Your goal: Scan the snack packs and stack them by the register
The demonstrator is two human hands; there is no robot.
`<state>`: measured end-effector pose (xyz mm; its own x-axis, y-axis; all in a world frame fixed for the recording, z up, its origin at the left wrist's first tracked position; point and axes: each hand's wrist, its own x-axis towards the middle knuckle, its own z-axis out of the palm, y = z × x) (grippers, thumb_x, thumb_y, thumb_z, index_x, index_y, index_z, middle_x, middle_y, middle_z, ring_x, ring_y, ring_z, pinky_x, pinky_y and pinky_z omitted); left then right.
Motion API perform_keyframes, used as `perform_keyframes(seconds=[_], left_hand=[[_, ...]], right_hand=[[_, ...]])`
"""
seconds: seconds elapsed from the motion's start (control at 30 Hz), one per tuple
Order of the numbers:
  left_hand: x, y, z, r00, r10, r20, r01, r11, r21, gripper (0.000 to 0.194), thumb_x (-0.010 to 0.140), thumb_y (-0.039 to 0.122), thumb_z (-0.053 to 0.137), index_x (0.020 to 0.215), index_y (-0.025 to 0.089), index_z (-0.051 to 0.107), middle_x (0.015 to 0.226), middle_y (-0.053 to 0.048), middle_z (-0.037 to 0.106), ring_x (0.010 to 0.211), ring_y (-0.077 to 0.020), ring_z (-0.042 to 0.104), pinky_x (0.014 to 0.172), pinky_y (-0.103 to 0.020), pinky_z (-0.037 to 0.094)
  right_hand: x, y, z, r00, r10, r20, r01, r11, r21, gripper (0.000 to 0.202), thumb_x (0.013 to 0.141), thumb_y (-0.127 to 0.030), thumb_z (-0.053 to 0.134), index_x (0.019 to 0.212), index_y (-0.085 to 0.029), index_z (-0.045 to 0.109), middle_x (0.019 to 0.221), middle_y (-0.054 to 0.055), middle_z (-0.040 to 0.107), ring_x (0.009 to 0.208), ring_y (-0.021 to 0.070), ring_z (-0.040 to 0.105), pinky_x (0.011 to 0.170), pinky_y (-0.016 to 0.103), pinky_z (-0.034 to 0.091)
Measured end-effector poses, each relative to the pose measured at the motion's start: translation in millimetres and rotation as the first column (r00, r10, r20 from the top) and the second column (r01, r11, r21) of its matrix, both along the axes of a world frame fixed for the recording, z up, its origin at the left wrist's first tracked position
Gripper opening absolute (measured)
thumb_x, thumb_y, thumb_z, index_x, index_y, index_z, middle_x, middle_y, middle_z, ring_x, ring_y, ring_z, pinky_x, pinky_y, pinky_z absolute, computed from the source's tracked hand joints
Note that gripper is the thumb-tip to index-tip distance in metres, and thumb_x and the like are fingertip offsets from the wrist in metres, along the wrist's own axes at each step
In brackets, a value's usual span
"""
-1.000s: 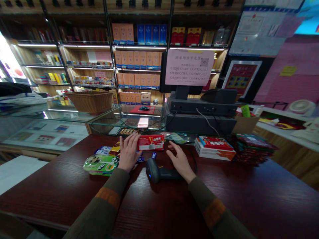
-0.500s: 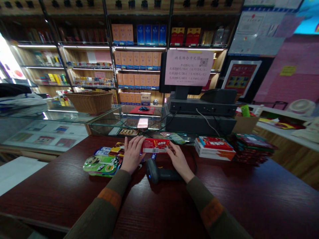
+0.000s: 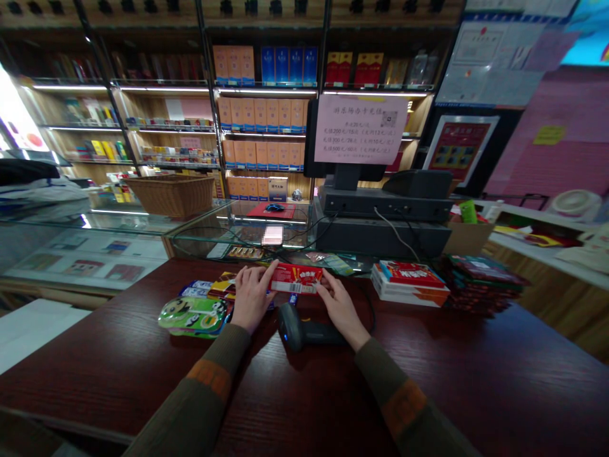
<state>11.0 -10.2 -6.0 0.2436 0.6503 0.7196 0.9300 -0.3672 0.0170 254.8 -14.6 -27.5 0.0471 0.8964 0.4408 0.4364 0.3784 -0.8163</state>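
A long red snack box [image 3: 295, 278] with a barcode strip along its near edge is held between both hands. My left hand [image 3: 252, 295] grips its left end, the index finger stretched along that end. My right hand [image 3: 339, 306] pinches the right end between thumb and fingers. Just below the box lies a dark barcode scanner [image 3: 304, 330] with a small blue light, its handle reaching under my right hand. To the left of my left hand are a green panda-patterned package [image 3: 195, 315], a yellow-and-brown packet [image 3: 221, 286] and a blue packet [image 3: 196, 289].
On the right stand a pile of red and white boxes [image 3: 409, 283] and a stack of dark packets [image 3: 483, 282]. Behind the brown desk [image 3: 304, 400] are a glass counter, a monitor with a pink sign [image 3: 359, 130] and a wicker basket [image 3: 171, 193].
The red box has barely shifted, its right end slightly lower. My left fingers have moved a little, with the index finger now more raised and apart from the others.
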Motion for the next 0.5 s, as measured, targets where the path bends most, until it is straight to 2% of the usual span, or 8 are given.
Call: perform_keyframes(seconds=[0.17,0.33,0.5], left_hand=[[2,2,-2.5,1.0,-0.021,0.015,0.021,1.0,-0.019,0.077,0.083,0.025,0.066,0.154,0.025,0.037,0.118,-0.01,0.062,0.113,-0.0284,0.054,0.113,-0.049,0.034],[3,9,-9.4,0.979,-0.096,0.18,0.113,0.99,-0.082,0.077,0.088,0.025,0.058,0.157,0.021,0.025,0.119,-0.008,0.066,0.112,-0.0253,0.057,0.118,-0.051,0.027],[2,15,-14.7,0.938,-0.122,0.326,0.184,0.968,-0.168,0.054,0.091,0.025,0.05,0.145,0.026,0.046,0.128,-0.006,0.067,0.118,-0.0242,0.057,0.119,-0.055,0.024]], right_hand=[[-2,0,1.6,0.999,-0.032,-0.035,0.031,0.999,-0.02,0.06,0.089,-0.043,0.054,0.143,-0.017,0.054,0.113,0.012,0.066,0.108,0.0246,0.063,0.103,0.041,0.047],[-1,1,3.0,0.995,-0.078,-0.057,0.077,0.997,-0.024,0.061,0.088,-0.043,0.054,0.143,-0.015,0.055,0.117,0.013,0.066,0.11,0.0259,0.063,0.104,0.042,0.047],[2,-1,5.1,0.995,-0.05,-0.091,0.044,0.997,-0.068,0.061,0.088,-0.044,0.054,0.143,-0.017,0.055,0.128,0.015,0.067,0.121,0.0283,0.061,0.109,0.045,0.043]])
